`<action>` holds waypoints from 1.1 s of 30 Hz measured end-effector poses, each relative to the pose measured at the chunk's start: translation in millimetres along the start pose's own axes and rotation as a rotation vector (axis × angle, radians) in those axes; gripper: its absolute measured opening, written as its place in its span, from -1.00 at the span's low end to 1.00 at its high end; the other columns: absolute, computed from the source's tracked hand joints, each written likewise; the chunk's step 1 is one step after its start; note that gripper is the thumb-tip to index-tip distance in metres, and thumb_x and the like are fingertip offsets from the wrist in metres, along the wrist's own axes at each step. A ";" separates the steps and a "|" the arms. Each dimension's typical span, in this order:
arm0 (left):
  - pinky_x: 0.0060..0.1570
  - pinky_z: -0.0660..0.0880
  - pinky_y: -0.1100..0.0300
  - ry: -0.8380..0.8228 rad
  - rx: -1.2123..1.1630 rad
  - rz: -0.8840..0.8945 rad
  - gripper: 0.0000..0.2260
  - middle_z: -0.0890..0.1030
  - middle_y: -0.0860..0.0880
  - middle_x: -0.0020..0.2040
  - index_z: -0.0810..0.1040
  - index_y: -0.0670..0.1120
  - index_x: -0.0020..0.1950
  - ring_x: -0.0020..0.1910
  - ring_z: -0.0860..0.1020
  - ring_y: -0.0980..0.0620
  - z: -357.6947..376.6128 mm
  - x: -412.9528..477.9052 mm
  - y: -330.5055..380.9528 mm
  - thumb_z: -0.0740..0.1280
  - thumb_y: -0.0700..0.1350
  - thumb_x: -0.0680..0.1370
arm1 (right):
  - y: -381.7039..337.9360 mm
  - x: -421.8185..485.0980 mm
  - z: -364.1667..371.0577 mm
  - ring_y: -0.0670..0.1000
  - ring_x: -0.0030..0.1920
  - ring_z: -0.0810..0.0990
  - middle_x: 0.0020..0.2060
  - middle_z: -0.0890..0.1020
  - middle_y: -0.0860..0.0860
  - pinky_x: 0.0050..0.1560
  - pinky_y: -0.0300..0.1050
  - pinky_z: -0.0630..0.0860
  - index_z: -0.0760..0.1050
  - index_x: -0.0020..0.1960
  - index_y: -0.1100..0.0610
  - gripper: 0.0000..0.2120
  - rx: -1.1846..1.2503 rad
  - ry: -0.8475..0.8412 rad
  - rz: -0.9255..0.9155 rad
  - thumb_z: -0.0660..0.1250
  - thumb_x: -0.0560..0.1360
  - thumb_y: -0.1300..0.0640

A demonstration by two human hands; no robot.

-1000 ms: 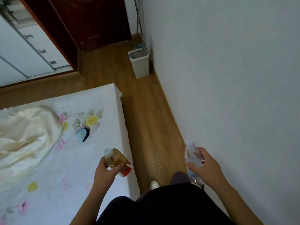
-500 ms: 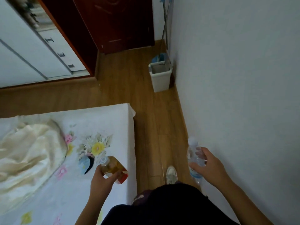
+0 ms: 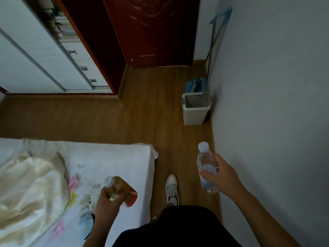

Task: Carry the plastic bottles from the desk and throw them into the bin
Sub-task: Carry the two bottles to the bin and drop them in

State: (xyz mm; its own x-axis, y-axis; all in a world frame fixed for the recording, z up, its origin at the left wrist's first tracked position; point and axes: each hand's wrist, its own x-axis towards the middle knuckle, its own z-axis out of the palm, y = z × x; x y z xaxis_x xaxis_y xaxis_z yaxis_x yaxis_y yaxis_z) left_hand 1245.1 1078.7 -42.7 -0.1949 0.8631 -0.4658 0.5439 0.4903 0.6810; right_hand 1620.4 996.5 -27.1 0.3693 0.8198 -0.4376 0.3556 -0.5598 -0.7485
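My left hand (image 3: pixel 108 202) grips an amber plastic bottle (image 3: pixel 122 188) with a white cap and a red-orange label, held over the corner of the bed. My right hand (image 3: pixel 220 175) holds a clear water bottle (image 3: pixel 205 161) with a white cap, upright, near the wall. A white rectangular bin (image 3: pixel 195 114) stands open on the wooden floor against the right wall, ahead of me and beyond both hands.
A bed (image 3: pixel 106 157) with a floral sheet and a cream blanket (image 3: pixel 30 186) fills the left. A narrow wooden floor strip (image 3: pixel 170 150) runs between bed and wall. A blue dustpan (image 3: pixel 197 84) and long handle lean behind the bin. A dark red door (image 3: pixel 151 29) and white wardrobe (image 3: pixel 26 65) lie beyond.
I have walked forward along the floor strip; the bin is nearer and larger in view. Both hands keep their bottles, the right one raised a little.
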 end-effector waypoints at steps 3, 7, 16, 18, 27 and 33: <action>-0.24 0.51 0.16 -0.050 0.029 0.024 -0.55 0.66 -0.07 -0.07 0.56 -0.11 0.09 -0.09 0.63 -0.10 12.7 54.0 52.2 0.53 0.01 0.27 | -3.7 40.2 -12.5 -0.07 0.12 0.59 0.15 0.60 -0.14 0.02 -0.16 0.53 0.40 0.37 -0.08 -0.33 0.017 0.034 0.094 0.51 0.34 -0.23; 0.00 0.52 -0.02 -0.140 0.060 0.102 -0.47 0.66 -0.02 -0.02 0.54 -0.03 0.14 -0.02 0.61 -0.06 34.4 131.4 138.9 0.47 0.13 0.22 | -15.8 90.7 -32.1 -0.03 0.15 0.59 0.12 0.59 -0.12 0.11 -0.09 0.51 0.39 0.24 -0.13 -0.36 0.046 0.111 0.192 0.50 0.26 -0.29; -0.16 0.48 0.12 -0.211 0.080 0.255 -0.59 0.68 -0.01 -0.06 0.54 -0.09 0.14 -0.08 0.63 0.02 90.4 265.8 297.9 0.59 -0.10 0.38 | -63.3 221.9 -81.4 -0.01 0.07 0.58 0.02 0.58 -0.10 0.06 -0.12 0.45 0.39 0.17 -0.10 -0.51 0.034 0.197 0.233 0.57 0.37 0.00; -0.15 0.47 0.12 -0.193 0.086 0.231 -0.58 0.67 0.00 -0.04 0.54 -0.09 0.15 -0.07 0.62 0.03 99.3 292.2 315.9 0.59 -0.08 0.37 | -79.5 264.2 -89.8 0.00 0.03 0.59 -0.01 0.59 -0.08 0.00 -0.16 0.43 0.39 0.15 -0.09 -0.56 0.019 0.175 0.208 0.55 0.40 0.05; -0.01 0.53 0.01 0.039 0.039 0.021 -0.63 0.67 0.02 -0.04 0.54 -0.05 0.13 -0.06 0.63 -0.01 76.7 381.0 358.5 0.57 -0.07 0.40 | -201.0 470.7 -96.1 -0.07 0.16 0.58 0.13 0.59 -0.15 0.17 -0.08 0.51 0.41 0.33 -0.09 -0.45 -0.102 -0.115 -0.009 0.49 0.40 -0.12; 0.04 0.54 -0.05 0.184 -0.081 -0.095 -0.60 0.68 -0.04 -0.02 0.55 -0.08 0.16 -0.05 0.63 -0.06 50.4 439.5 381.2 0.57 -0.04 0.40 | -311.5 581.6 -81.7 -0.10 0.21 0.54 0.20 0.55 -0.20 0.23 0.00 0.53 0.32 0.38 -0.20 -0.34 -0.181 -0.247 -0.121 0.48 0.36 -0.22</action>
State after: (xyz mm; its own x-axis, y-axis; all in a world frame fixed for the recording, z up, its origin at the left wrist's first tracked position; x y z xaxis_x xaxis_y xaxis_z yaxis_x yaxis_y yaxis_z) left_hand 1408.0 1638.9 -16.3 -0.3922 0.8163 -0.4240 0.4502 0.5723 0.6854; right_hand 1794.6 1637.8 -7.8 0.1035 0.8738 -0.4751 0.5389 -0.4507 -0.7116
